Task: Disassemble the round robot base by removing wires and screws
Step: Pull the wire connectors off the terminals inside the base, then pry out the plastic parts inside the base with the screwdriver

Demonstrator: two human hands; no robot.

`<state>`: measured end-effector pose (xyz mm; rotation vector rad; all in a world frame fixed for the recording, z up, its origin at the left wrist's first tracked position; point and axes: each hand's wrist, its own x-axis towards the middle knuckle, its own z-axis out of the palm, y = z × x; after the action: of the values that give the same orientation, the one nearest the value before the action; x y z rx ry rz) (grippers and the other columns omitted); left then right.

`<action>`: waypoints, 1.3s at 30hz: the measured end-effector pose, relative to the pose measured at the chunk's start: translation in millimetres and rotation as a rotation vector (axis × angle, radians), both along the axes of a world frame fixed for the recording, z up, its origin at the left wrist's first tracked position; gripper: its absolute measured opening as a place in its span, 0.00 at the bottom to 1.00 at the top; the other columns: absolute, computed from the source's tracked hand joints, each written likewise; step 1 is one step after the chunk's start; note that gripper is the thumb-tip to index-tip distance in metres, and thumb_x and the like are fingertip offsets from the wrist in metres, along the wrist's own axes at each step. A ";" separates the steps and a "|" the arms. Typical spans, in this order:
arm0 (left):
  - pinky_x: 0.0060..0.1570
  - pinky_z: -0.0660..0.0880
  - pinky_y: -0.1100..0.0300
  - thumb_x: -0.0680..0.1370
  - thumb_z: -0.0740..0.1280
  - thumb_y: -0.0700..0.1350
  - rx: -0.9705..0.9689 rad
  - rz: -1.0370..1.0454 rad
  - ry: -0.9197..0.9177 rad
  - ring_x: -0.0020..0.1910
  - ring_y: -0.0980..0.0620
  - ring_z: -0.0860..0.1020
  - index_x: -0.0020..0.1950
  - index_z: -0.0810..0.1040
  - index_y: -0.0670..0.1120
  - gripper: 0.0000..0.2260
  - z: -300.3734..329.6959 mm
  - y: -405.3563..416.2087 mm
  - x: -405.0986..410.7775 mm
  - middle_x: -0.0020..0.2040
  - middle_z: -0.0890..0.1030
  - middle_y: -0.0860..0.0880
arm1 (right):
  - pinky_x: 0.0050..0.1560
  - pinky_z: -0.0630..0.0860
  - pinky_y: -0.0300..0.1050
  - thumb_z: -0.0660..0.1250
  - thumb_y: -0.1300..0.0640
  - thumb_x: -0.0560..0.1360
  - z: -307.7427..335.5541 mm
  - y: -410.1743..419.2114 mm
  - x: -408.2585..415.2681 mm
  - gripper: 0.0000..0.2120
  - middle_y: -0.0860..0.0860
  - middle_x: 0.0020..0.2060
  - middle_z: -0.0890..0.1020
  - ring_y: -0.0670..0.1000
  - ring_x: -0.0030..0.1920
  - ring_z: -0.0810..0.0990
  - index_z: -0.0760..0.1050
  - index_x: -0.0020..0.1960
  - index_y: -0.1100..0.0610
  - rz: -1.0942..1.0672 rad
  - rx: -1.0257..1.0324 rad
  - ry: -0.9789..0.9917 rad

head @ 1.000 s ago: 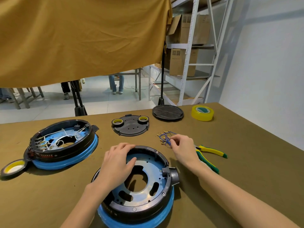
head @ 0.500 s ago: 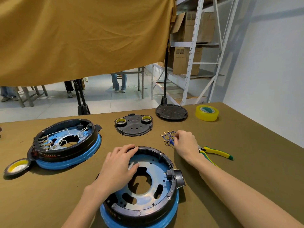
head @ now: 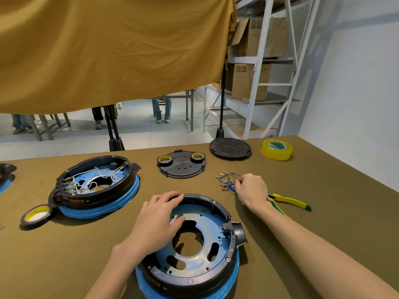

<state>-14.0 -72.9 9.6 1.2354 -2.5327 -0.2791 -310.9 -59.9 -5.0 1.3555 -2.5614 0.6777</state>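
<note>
The desk (head: 323,212) is carrying two round bases. The near round robot base (head: 192,244), black-rimmed on a blue ring, is lying in front of the person with its blue inner plate bare of wires. The far-left second base (head: 97,186) is still holding its tangle of white wires. Between a second ago and now little is shifting in the work itself: the view is tipping slightly, and both hands are staying close to where they were.

The left hand (head: 159,219) is resting across the far-left rim of the near base, fingers spread and relaxed, its grip loose, steadying rather than clutching. The right hand (head: 252,190) is staying at the small bundle of blue wires (head: 226,182), which is lying on the desk just right of the near base; the fingertips are curling in a narrow grip that seems to be pinching the strands, though whether they are already letting go is hard to tell.

That is suggesting the wire stage on this base is finishing, with the bundle being set aside. Screws are still showing around the black rim, so they are probably coming next. The yellow-handled pliers (head: 289,200) are lying just beyond the right wrist.
</note>
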 end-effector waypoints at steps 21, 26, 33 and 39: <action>0.71 0.65 0.56 0.82 0.55 0.65 0.069 0.014 0.414 0.71 0.68 0.64 0.65 0.80 0.57 0.22 -24.3 46.4 49.7 0.69 0.69 0.64 | 0.56 0.77 0.48 0.68 0.45 0.80 42.2 41.7 75.5 0.18 0.50 0.57 0.81 0.50 0.56 0.79 0.79 0.64 0.54 0.460 0.057 -0.124; 0.77 0.64 0.52 0.84 0.51 0.55 -0.117 0.040 0.438 0.73 0.63 0.67 0.58 0.83 0.50 0.21 -36.6 59.8 37.7 0.71 0.76 0.55 | 0.55 0.77 0.50 0.62 0.39 0.79 34.7 97.3 110.3 0.17 0.45 0.50 0.81 0.47 0.51 0.79 0.80 0.58 0.49 0.567 0.011 -0.103; 0.69 0.71 0.42 0.82 0.54 0.52 -0.272 0.194 0.365 0.60 0.47 0.76 0.49 0.82 0.45 0.18 -39.0 82.3 24.7 0.56 0.82 0.47 | 0.59 0.64 0.40 0.56 0.28 0.77 24.3 144.0 129.7 0.25 0.38 0.42 0.81 0.41 0.46 0.76 0.82 0.51 0.45 0.787 0.089 -0.038; 0.81 0.54 0.52 0.83 0.57 0.56 -0.297 0.041 0.269 0.73 0.51 0.72 0.55 0.82 0.48 0.18 -45.3 82.0 24.1 0.67 0.81 0.48 | 0.61 0.63 0.44 0.57 0.33 0.78 25.5 122.3 88.7 0.22 0.41 0.45 0.81 0.45 0.52 0.72 0.82 0.49 0.46 0.744 0.100 0.107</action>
<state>10.0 9.0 -35.7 1.0551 -2.2201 -0.0507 -222.2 62.3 20.5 2.3277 -1.9850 0.5443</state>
